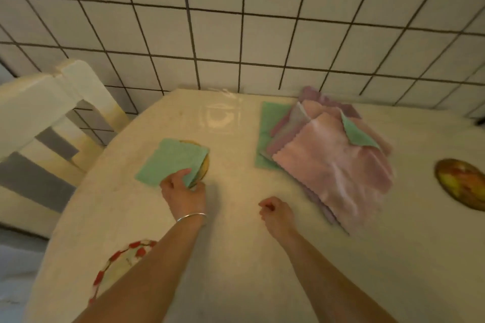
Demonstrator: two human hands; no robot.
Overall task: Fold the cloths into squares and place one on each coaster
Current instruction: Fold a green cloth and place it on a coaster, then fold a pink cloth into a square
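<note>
A folded green cloth (172, 160) lies over a round yellow coaster (204, 166), of which only the right rim shows. My left hand (183, 193) pinches the cloth's near right corner, thumb on top. My right hand (275, 214) hovers over the bare table with its fingers loosely curled, holding nothing. A pile of pink, purple and green cloths (328, 155) lies unfolded at the right. A second coaster (463, 182) with a yellow and red pattern sits at the far right. A third, red-patterned coaster (119, 263) lies near the front left, partly behind my left forearm.
The cream table (236, 257) stands against a white tiled wall (236, 21). A white chair (49, 113) is at the table's left end. A dark item shows at the right frame edge by the wall.
</note>
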